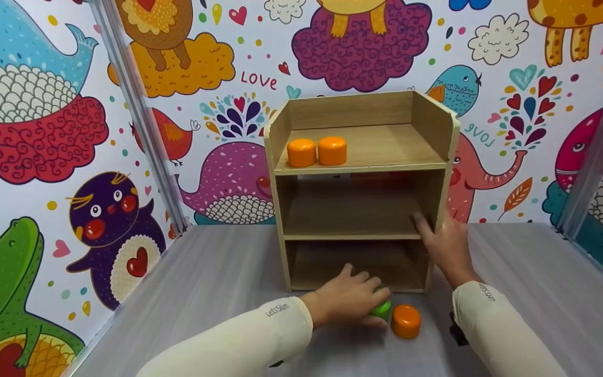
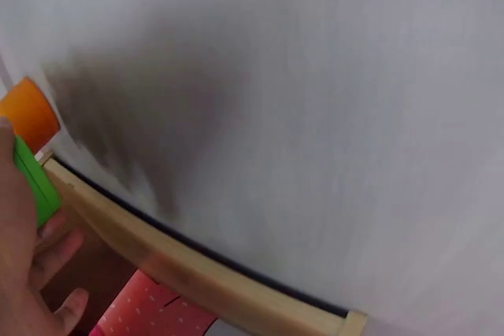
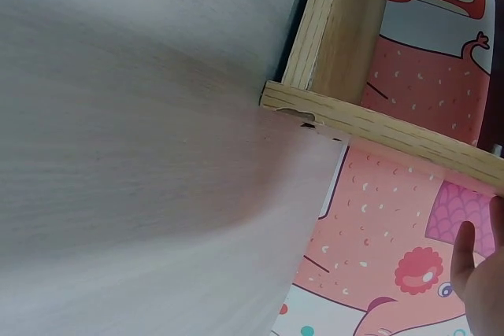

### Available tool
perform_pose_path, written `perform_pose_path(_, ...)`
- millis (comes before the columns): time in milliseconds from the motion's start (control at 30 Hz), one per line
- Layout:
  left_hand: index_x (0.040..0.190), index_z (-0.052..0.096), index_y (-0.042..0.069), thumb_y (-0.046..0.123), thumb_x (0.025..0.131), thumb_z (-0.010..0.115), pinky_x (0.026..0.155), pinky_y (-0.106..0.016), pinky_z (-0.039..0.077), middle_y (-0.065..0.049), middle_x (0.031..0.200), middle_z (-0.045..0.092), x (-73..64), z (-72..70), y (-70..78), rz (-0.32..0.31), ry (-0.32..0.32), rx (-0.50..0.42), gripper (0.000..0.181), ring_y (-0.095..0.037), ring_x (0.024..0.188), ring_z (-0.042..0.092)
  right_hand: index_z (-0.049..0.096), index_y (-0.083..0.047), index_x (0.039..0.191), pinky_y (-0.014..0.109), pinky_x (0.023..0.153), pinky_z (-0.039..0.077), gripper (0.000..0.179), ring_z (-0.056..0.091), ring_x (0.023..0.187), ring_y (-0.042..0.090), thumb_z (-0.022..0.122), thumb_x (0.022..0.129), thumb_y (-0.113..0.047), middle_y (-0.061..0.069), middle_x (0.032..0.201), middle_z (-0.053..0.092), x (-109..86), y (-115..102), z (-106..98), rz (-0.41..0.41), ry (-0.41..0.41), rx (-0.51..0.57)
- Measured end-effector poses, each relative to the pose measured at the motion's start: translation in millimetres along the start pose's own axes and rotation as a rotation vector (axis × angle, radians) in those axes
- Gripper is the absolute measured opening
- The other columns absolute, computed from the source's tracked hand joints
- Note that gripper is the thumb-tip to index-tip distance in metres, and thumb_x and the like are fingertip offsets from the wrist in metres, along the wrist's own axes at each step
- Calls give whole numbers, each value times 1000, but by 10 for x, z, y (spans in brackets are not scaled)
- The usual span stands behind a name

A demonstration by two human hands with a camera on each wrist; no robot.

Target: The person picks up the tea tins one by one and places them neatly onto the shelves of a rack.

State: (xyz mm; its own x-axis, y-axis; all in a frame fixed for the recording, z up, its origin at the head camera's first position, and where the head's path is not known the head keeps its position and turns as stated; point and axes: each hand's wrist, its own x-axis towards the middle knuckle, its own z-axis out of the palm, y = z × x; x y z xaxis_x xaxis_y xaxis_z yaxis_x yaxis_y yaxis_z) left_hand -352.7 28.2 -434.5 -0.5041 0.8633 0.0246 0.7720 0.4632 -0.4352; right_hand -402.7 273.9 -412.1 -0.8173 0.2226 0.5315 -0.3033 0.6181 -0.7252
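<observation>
The shelf point(image 1: 380, 142) looks like smooth grained wood; the green piece point(image 1: 382, 309), glossy plastic; the sleeves point(image 1: 233, 337), matt cloth.

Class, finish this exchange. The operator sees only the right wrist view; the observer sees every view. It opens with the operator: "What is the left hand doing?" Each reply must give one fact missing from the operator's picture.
Observer: The left hand holds a green piece in front of the shelf.
Operator: Is anything beside that piece on the table?
Observer: Yes, in the head view a single orange piece is just to its right.
Operator: And what is on the top tier?
Observer: Two orange pieces, side by side toward its left end.
</observation>
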Motion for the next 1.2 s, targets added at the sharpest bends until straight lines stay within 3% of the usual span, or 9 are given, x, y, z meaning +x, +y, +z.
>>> perform_pose_path(333,137,47,30,72,99,39,101,-47,51,6,119,58,29,-167,-98,1,-1,15,58,-17,106,60,38,-17,152,66,105,42,80,57,130,45,62,92,-64,16,146,55,-10,8,-19,11,-8,22)
perform_pose_path(633,138,48,28,70,100,40,98,-47,53,4,120,59,55,-303,-170,-15,67,100,58,-19,106,63,39,-16,152,66,106,41,80,57,130,46,61,92,-65,17,145,56,-4,14,-14,9,-14,22)
perform_pose_path(867,135,49,27,72,98,42,91,-43,54,5,119,60,66,-403,-241,-28,115,150,59,-17,101,64,42,-12,149,64,107,42,70,59,127,46,63,97,-54,21,140,60,9,17,15,-47,30,-9)
perform_pose_path(1200,136,49,25,71,99,41,99,-49,53,1,123,60,75,-588,-340,-27,132,119,60,-22,110,65,39,-15,152,67,105,41,74,58,129,46,62,96,-58,19,143,58,9,31,9,-43,14,5)
